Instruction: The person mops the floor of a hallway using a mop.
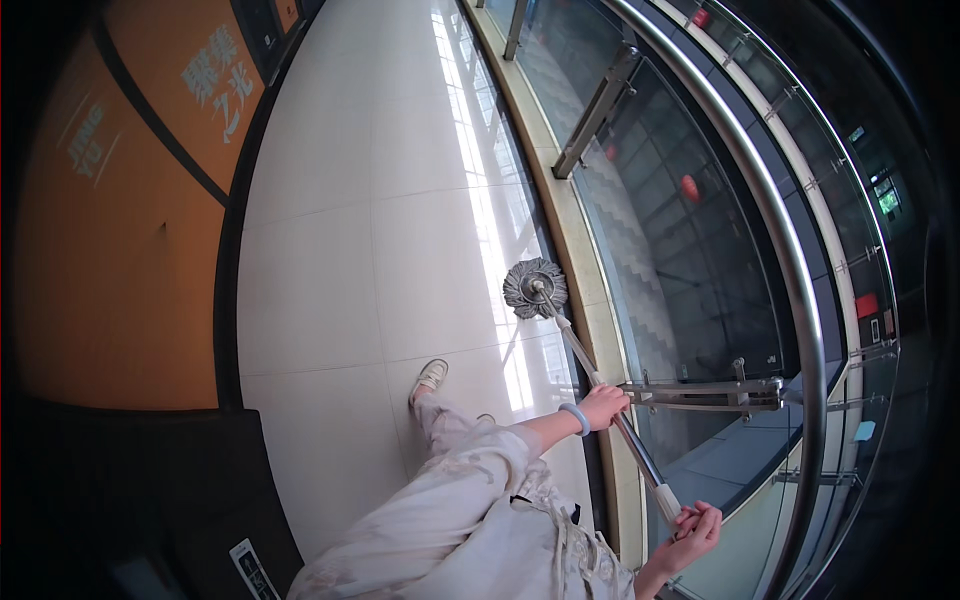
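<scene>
A round string mop head [516, 294] of grey strands rests on the glossy tiled floor, close against the dark edging by the railing's base. From it a metal mop pole [636, 442] slants toward me. My left hand [602, 407], with a pale blue bangle at the wrist, is wrapped around the pole about midway along. At the near end, my right hand [691, 531] has its curled fingers at the white grip [666, 499], palm turned partly up. The fingers hide the very tip of the grip.
A railing with a steel handrail [795, 255], glass panels and posts [596, 112] runs along my right above a stone curb [592, 292]. Beyond it is a drop to a lower level. Orange wall panels [127, 300] bearing writing line the left. My shoe [430, 375] is on the tiles.
</scene>
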### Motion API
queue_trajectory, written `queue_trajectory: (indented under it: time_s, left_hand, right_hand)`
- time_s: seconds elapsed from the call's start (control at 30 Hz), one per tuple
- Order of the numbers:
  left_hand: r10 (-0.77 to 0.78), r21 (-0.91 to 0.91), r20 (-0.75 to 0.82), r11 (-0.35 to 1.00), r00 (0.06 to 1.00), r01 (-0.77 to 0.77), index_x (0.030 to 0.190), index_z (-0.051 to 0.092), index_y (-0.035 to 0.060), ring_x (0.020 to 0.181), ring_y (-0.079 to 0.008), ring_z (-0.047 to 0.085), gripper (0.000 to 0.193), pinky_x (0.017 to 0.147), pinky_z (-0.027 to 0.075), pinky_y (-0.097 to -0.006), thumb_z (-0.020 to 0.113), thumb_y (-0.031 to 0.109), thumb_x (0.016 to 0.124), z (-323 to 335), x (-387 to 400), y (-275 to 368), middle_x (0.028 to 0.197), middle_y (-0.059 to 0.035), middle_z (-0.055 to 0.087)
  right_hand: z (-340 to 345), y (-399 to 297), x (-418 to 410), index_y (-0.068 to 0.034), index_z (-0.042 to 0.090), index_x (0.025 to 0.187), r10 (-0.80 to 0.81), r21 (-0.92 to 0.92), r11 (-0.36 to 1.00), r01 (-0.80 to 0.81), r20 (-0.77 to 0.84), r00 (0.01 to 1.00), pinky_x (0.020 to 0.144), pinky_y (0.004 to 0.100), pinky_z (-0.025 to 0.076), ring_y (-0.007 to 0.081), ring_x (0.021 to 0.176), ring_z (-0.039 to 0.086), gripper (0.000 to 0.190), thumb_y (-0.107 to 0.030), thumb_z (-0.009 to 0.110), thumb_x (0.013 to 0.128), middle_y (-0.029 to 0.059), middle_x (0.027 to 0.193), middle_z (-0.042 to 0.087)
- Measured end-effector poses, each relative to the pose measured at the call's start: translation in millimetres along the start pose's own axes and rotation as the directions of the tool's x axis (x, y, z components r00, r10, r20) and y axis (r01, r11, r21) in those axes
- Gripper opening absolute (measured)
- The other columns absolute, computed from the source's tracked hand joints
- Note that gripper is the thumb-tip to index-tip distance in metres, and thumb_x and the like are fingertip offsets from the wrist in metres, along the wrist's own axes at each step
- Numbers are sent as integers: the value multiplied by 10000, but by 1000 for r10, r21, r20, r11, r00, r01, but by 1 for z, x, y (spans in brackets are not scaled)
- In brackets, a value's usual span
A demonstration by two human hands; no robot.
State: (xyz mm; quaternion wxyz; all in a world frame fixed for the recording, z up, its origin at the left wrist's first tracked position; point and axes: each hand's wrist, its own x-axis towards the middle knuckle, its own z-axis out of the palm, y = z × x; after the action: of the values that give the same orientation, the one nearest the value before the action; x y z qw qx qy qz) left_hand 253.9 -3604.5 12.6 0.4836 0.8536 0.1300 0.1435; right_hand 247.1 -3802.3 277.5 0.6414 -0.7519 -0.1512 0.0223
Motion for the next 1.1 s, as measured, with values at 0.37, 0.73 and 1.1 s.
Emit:
queue_trajectory:
  time_s: [0.37, 0.73, 1.1]
  left_hand:
    - [-128, 167, -160, 974, 979, 155, 986, 476, 140, 1052, -259, 441, 404, 828, 312, -412, 694, 128, 647, -53, -62, 48, 996, -55, 484]
    - [-765, 52, -355, 558, 537, 828, 1366, 215, 124, 1351, -419, 92, 876, 1067, 151, -525, 744, 220, 673, -99, -286, -97, 1421, -220, 165]
    - [-590, 180, -133, 776, 797, 605, 1394, 139, 142, 1344, -475, 39, 970, 1011, 115, -631, 744, 376, 672, -55, -213, -66, 1432, -281, 92]
  right_hand:
    - [1, -25, 85, -15, 557, 776, -112, -45, 992, 115, 69, 991, 548, 219, 417, 90, 452, 415, 254, -199, 446, 912, 4, 477, 395]
    - [200, 90, -5, -5, 618, 870, 381, 30, 590, -807, 871, 311, 846, 384, 439, 257, 761, 614, 454, -381, 377, 953, 71, 517, 512]
    - [99, 52, 49, -45, 531, 708, 224, 250, 798, -548, 721, 656, 555, 283, 380, 126, 449, 368, 323, -303, 484, 895, -23, 443, 336]
